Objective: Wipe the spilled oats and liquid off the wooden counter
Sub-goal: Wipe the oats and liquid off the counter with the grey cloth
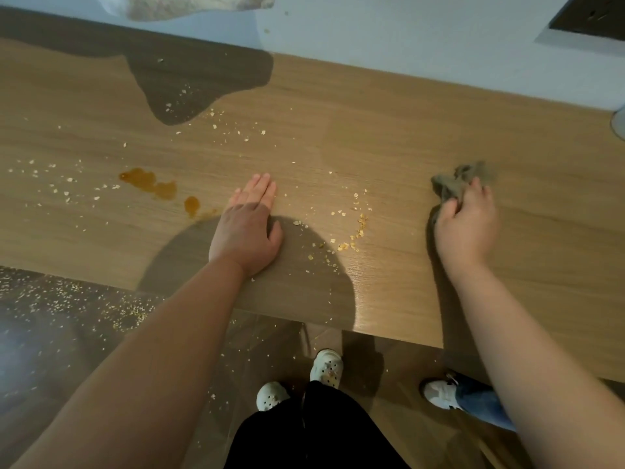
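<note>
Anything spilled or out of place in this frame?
Yes. Oats lie scattered across the counter, and an amber puddle sits left of the flat left hand. More oats have fallen onto the floor. The right hand grips a cloth, off to the side of the mess.

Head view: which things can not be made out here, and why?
Head view, pale object at right edge: cut by the frame, unidentifiable.
Head view, cloth: blurred, partly hidden by the right hand gripping it.
Head view, counter under left hand: covered.
</note>
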